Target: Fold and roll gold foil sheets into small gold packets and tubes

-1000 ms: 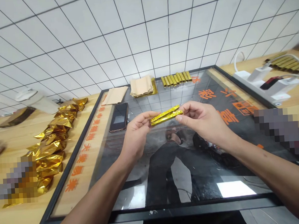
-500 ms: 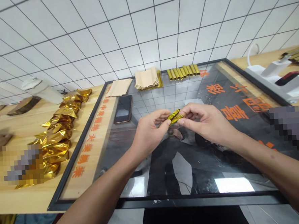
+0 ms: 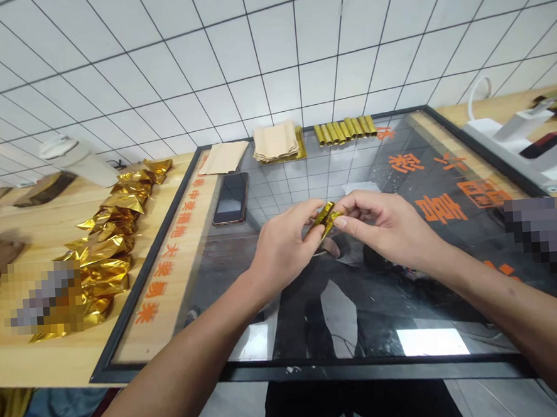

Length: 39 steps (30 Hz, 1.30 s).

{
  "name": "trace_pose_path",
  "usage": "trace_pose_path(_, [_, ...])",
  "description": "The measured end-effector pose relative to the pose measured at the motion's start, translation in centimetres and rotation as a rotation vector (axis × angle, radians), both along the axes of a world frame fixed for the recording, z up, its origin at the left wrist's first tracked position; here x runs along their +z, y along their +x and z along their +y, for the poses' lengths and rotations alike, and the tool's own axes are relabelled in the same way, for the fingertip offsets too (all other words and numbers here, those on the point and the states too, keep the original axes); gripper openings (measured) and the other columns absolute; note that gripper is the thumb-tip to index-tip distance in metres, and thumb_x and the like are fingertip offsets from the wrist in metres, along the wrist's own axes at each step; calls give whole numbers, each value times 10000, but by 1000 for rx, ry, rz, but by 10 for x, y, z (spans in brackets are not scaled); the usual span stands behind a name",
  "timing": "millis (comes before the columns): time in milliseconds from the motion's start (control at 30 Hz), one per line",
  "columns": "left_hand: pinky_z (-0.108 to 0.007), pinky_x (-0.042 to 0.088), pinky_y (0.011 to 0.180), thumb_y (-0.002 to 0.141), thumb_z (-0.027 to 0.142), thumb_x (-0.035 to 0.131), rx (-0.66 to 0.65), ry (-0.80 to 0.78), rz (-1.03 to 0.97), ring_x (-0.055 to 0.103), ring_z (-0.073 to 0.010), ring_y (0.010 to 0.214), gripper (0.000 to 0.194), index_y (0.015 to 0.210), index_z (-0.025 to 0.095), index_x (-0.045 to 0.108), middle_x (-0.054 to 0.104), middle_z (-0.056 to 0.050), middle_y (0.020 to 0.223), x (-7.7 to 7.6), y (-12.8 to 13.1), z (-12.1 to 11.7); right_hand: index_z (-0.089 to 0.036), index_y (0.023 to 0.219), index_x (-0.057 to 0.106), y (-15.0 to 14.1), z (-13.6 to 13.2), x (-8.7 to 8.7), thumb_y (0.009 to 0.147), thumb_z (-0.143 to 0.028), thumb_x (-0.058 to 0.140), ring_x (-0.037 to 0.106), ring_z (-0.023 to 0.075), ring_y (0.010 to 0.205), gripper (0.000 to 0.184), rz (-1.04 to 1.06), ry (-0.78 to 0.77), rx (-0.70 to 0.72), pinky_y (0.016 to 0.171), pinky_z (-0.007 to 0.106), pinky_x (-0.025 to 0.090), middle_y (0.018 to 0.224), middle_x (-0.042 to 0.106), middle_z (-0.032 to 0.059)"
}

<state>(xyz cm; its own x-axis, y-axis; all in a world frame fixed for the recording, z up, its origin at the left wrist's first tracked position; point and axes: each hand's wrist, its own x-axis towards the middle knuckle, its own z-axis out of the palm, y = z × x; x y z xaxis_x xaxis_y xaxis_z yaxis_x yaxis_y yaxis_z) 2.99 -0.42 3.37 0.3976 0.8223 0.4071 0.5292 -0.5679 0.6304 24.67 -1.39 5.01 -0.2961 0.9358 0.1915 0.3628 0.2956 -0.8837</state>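
Note:
Both hands meet above the glass-topped table (image 3: 341,305). My left hand (image 3: 285,249) and my right hand (image 3: 383,224) pinch a small folded gold foil piece (image 3: 325,217) between their fingertips. Most of the foil is hidden by the fingers; only a short, tilted end shows. A row of finished gold foil rolls (image 3: 344,129) lies at the far edge of the glass. Beside that row sits a stack of tan paper sheets (image 3: 275,141).
A dark phone (image 3: 231,197) lies on the glass at the left. Crumpled gold foil packets (image 3: 108,234) are strewn along the wooden bench on the left, near a white lidded cup (image 3: 77,161). White devices and a cable (image 3: 524,134) sit at the right. Pixelated patches cover both sides.
The gold foil strip, long and held level one second ago, is now folded short and tilted between my fingertips. My hands have come closer together.

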Motion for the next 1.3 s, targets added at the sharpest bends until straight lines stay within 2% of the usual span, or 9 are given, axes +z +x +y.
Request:
trace_pose_path(133, [-298, 602, 881, 944, 83, 612, 5, -6, 54, 781, -184, 968, 323, 1195, 258, 716, 812, -14, 1079, 2, 1, -2, -231, 969, 736, 2, 0, -2, 1014, -409, 681, 698, 213, 812, 191, 5, -15, 11, 633, 320, 521, 895, 763, 51])
trace_pose_path(333, [-241, 591, 800, 935, 59, 601, 26, -42, -62, 799, -159, 891, 318, 1160, 234, 741, 829, -4, 992, -4, 0, -2, -235, 981, 713, 1, 2, -4, 1051, -433, 631, 703, 218, 864, 225, 25, -26, 27, 656, 315, 517, 926, 765, 53])
trace_pose_path(700, [-244, 613, 801, 943, 77, 614, 17, -86, -94, 812, -173, 945, 260, 1072, 230, 780, 839, -8, 1043, -3, 2, -2, -231, 939, 704, -1, 3, -5, 998, -378, 697, 625, 154, 705, 158, 17, 7, -36, 597, 275, 483, 818, 706, 16])
trace_pose_path(1100, [-239, 623, 822, 933, 73, 607, -2, -62, -83, 811, -170, 939, 268, 1055, 232, 785, 843, -5, 1043, 0, 2, -4, -221, 931, 694, -1, 2, -3, 980, -382, 716, 611, 145, 683, 170, 16, -27, -38, 583, 267, 478, 799, 693, 12])
trace_pose_path(1300, [-244, 616, 827, 945, 78, 590, 16, -80, -112, 804, -167, 920, 243, 1001, 220, 780, 824, 0, 939, 0, 3, -6, -224, 933, 697, -2, 2, -3, 970, -381, 725, 610, 141, 673, 164, 13, -20, -57, 572, 265, 474, 798, 693, 8])
